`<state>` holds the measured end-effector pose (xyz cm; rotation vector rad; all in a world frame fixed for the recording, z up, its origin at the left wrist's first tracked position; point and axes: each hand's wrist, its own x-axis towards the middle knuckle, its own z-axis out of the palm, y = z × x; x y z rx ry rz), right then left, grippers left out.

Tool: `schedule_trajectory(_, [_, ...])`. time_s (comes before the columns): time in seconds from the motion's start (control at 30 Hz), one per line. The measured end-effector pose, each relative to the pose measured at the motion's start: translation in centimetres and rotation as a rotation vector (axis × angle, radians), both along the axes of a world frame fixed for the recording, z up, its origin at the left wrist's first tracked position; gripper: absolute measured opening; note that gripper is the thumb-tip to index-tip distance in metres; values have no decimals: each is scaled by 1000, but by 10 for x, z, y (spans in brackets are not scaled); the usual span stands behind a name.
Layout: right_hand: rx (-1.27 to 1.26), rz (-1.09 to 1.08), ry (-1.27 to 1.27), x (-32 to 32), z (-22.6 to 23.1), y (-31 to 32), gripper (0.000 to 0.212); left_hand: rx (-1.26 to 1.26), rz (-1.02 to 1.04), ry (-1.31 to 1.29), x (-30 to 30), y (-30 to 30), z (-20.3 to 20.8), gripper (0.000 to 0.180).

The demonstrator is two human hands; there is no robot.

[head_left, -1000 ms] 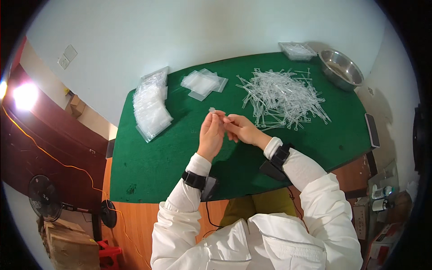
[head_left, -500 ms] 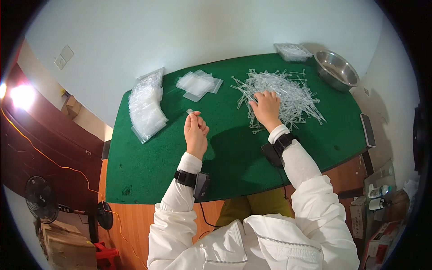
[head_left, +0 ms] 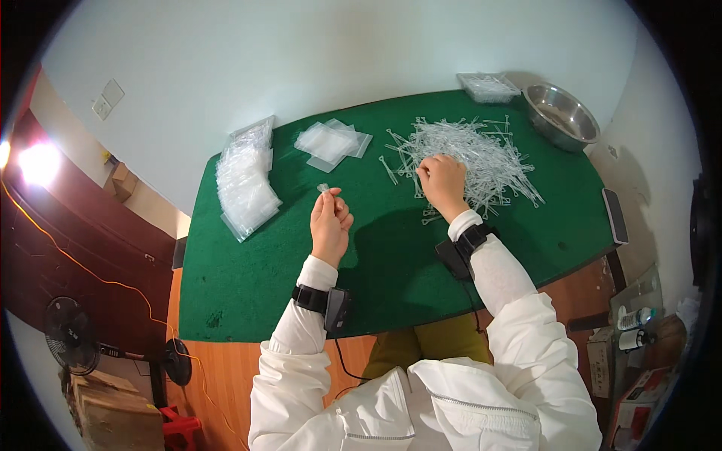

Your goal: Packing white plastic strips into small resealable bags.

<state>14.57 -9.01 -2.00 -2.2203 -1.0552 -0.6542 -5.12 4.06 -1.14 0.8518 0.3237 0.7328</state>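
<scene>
My left hand [head_left: 329,224] is raised over the green table, its fingers closed around a small bunch of clear plastic sticks [head_left: 323,187] whose ends poke out above the thumb. A large heap of clear plastic sticks [head_left: 481,150] with wider, looped ends lies on the right half of the table. At the heap's left edge is my right hand [head_left: 444,183], fingers curled and thumb drawn in; whatever they hold is hidden. One loose stick [head_left: 388,171] rests just left of the heap.
Clear zip bags [head_left: 331,143] lie spread behind my left hand. A fanned stack of clear bags [head_left: 247,184] covers the table's left side. At the back right stand a clear tray of sticks [head_left: 489,88] and a steel bowl [head_left: 561,116]. A phone-like slab [head_left: 615,216] sits at the right edge.
My right hand's fingers have curled in, and the hand has shifted slightly left. A stick at the heap's left edge now lies apart. My left hand has moved slightly right.
</scene>
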Motion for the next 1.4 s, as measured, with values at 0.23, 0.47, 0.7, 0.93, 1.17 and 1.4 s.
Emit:
schedule_trajectory(0.23, [368, 315, 263, 1, 1, 5, 7, -50, -85, 25, 3, 1, 0, 26])
schedule_trajectory(0.47, [454, 572, 211, -8, 11, 5, 7, -44, -153, 12, 5, -1, -3, 26])
schedule_trajectory(0.7, [267, 826, 775, -35, 8, 8, 8, 11, -165, -5, 5, -3, -5, 25])
schedule_trajectory(0.93, [63, 824, 461, -29, 2, 10, 9, 131, -96, -11, 10, -8, -5, 27])
schedule_trajectory(1.17, [131, 965, 1096, -60, 20, 9, 12, 358, -44, 44, 8, -7, -7, 27])
schedule_trajectory(1.4, [218, 1162, 749, -66, -3, 19, 18, 401, -191, 102, 6, -15, 1, 29])
